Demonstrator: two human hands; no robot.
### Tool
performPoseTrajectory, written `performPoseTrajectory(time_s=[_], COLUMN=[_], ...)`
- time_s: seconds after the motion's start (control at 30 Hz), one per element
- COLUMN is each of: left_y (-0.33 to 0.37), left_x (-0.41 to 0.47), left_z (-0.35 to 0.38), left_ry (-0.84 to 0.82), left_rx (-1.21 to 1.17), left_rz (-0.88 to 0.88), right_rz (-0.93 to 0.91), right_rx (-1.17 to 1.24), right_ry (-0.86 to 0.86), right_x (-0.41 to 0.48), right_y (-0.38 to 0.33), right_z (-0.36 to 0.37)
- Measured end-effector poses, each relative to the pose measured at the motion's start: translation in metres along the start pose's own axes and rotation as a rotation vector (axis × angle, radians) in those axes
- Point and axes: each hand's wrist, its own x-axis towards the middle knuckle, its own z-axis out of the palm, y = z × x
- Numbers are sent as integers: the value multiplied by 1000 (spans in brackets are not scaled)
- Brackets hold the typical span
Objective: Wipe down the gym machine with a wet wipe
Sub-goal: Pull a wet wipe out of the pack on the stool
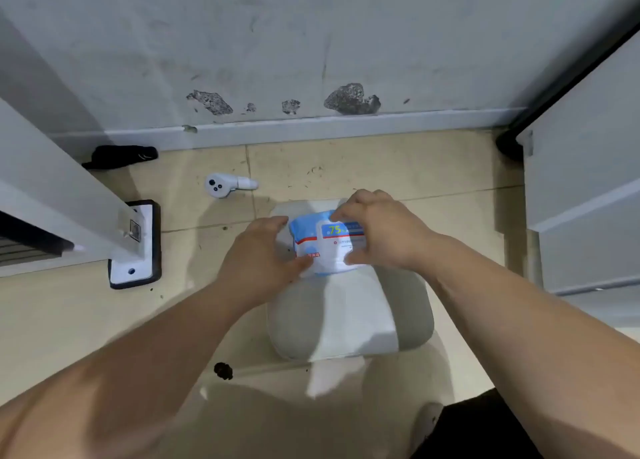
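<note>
Two hands are holding one blue-and-white wipe pack (323, 247), which is lying on the far end of a grey seat pad (346, 320). The left hand (258, 257) is curling round the pack's left edge, thumb against its near corner. The right hand (377, 230) is gripping it from the right, fingertips pinching at the top label. The pack's contents are not showing. A white controller (225, 184) is lying on the tiled floor (398, 167), well apart to the left.
</note>
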Motion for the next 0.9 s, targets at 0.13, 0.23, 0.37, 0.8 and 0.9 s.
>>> performPoseTrajectory(time_s=[0.13,0.23,0.37,0.8,0.9], left_y=[7,5,5,9,8], left_x=[5,13,24,23,24], left_z=[9,14,13,8,8], left_ry=[48,55,-7,41,36], left_rx=[24,9,45,256,366], left_rz=[47,30,62,212,406], right_rz=[-8,-68,-149,215,176], right_rx=[29,31,96,415,458], right_ry=[57,107,175,424,271], right_x=[0,-1,-1,22,19], right_y=[6,10,16,41,42], right_z=[-2,1,1,3,-3])
